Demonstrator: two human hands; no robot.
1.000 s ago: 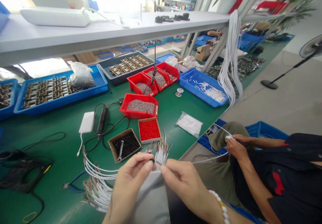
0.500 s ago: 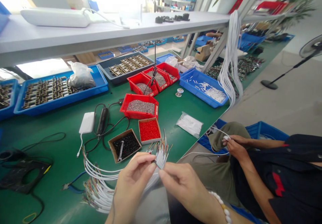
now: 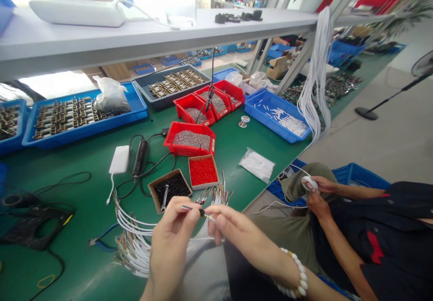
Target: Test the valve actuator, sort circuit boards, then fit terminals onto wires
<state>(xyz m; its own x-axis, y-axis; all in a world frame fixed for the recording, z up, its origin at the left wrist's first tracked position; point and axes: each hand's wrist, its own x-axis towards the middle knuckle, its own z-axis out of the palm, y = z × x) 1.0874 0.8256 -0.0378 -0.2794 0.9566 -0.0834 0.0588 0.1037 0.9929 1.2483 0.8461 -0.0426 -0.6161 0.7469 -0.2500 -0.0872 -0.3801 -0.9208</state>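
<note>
My left hand (image 3: 176,229) pinches a small black part (image 3: 202,212), with thin wire ends poking out past its fingertips. My right hand (image 3: 237,231) is closed on a white cable (image 3: 212,219), whose thin wires run into the black part. Both hands nearly touch, over the bench's front edge. Beneath and behind them lies a bundle of white cables (image 3: 140,256) with stripped coloured ends. Just beyond the hands are a box of black parts (image 3: 179,185) with a wrench (image 3: 164,197) on it and a box of red parts (image 3: 203,171).
Red bins (image 3: 191,141) of small metal parts stand mid-bench, blue trays (image 3: 277,116) behind. A plastic bag (image 3: 257,165) lies at the right. A soldering-type black holder (image 3: 37,229) and cords are at the left. A seated person (image 3: 379,229) handles white cable at the right.
My hands have risen slightly and turned, so the black part and the wires through it now show. The view has shifted a little. The other person's hands now hold a coil of cable.
</note>
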